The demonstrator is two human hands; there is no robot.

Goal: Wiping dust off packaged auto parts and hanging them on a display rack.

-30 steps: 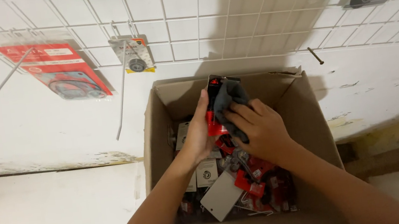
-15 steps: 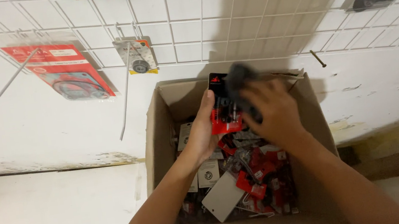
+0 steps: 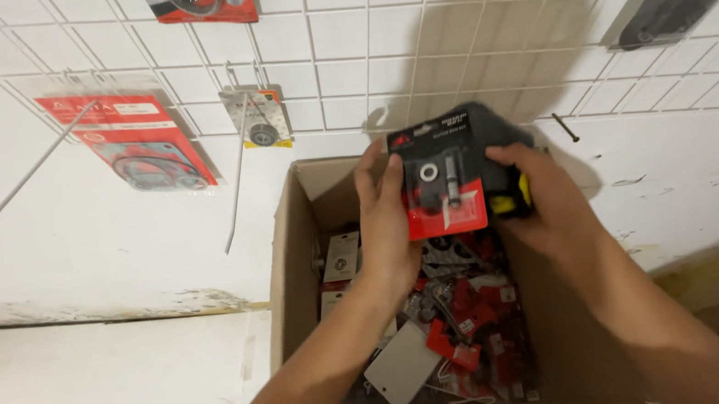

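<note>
**Above the box, a small pack held by its edges**

Above the box [image 3: 294, 266], near its far wall, a black-and-red blister pack [image 3: 442, 184] is held up in both hands. The left hand [image 3: 389, 226] is curled on the pack's left edge, thumb on the front of the card, fingers behind. The right hand [image 3: 537, 197] is closed on a dark bundle behind the pack, seemingly more packs of the same kind, with a bit of yellow [image 3: 512, 202] showing at the thumb; how many are in that bundle cannot be told. A washer and a small metal pin are seen under the pack's clear bubble.

Inside the box, below the hands, loose red and white carded parts [image 3: 468, 326] are heaped, with a pale card [image 3: 402, 366] tilted against the near wall. Beyond the box, on the wire grid [image 3: 467, 30] against the wall, a red pack with a gasket [image 3: 135, 148] and a smaller pack [image 3: 258, 118] are hung; a bare hook [image 3: 239, 183] juts out just left of the box's far corner.

A slip is judged the main risk: the front pack is pinched only at its edge, so it could fall into the heap and be lost among similar cards. The bundle in the right hand could fan apart if the grip is eased. The sleeve-less forearm could also be caught on the bare hook if the pack is carried leftward
</note>
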